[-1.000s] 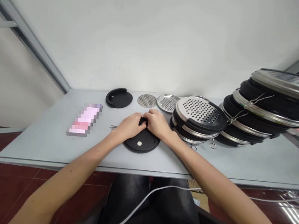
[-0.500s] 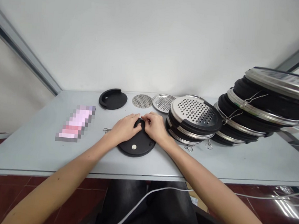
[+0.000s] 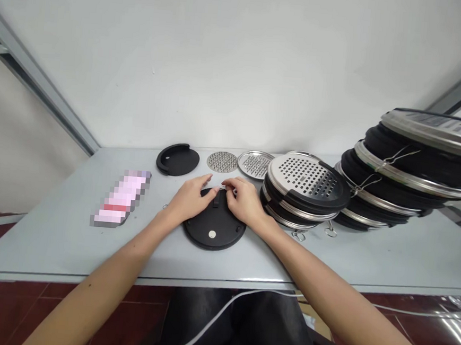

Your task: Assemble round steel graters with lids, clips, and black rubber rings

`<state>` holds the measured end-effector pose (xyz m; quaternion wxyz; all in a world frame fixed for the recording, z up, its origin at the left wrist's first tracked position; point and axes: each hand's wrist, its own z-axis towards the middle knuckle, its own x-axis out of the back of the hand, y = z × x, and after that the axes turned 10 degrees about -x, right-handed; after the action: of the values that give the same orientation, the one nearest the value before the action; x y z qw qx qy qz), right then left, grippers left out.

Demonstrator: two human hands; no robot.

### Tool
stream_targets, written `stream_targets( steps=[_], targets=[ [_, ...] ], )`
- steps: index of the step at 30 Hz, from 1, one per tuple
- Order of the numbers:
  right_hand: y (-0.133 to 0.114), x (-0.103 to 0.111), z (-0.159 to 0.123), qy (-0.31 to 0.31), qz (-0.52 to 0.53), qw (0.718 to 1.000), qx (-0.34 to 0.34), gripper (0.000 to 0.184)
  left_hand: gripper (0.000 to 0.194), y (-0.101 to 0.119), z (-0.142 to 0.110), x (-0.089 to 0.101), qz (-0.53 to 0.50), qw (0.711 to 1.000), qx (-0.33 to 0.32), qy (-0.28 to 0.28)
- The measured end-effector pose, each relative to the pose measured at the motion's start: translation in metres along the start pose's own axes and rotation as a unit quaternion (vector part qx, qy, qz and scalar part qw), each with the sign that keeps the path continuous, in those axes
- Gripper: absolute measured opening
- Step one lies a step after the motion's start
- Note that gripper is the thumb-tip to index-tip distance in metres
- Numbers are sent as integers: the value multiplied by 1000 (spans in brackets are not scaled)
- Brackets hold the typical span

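A round black plastic disc (image 3: 214,227) with a small silver dot in its middle lies flat on the grey table (image 3: 49,238) in front of me. My left hand (image 3: 191,197) rests on the disc's far left rim, fingers curled. My right hand (image 3: 243,199) sits at the far right rim, fingertips pinched over the same far edge. Between the two hands a thin metal wire clip is just visible at the disc's top. What each fingertip grips is too small to make out fully.
Behind the hands lie a black disc with a raised rim (image 3: 177,160), a perforated metal disc (image 3: 222,162) and a perforated metal tray (image 3: 255,164). To the right, stacks of assembled black-and-steel grater rounds (image 3: 307,186) (image 3: 410,165) lean. A blurred pink object (image 3: 120,198) is on the left.
Both hands have spread slightly apart along the disc's far edge, uncovering more of the black disc. The view has shifted a little.
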<state>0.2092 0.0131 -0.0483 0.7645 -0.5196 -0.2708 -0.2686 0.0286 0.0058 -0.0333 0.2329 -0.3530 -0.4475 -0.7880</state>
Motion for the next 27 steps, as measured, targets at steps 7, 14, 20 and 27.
stream_targets(
  steps=[7, 14, 20, 27],
  targets=[
    [-3, 1, -2, 6, 0, 1000, -1, 27, 29, -21, 8, 12, -56, 991, 11, 122],
    [-3, 0, -2, -10, -7, 1000, -1, 29, 46, -19, 14, 10, -309, 935, 139, 102],
    [-2, 0, -1, -36, -26, 999, -3, 34, 74, -16, 15, 12, -436, 876, 187, 85],
    [1, -4, 2, -45, -20, 999, -5, 25, 73, -16, 15, 10, -440, 873, 194, 87]
  ],
)
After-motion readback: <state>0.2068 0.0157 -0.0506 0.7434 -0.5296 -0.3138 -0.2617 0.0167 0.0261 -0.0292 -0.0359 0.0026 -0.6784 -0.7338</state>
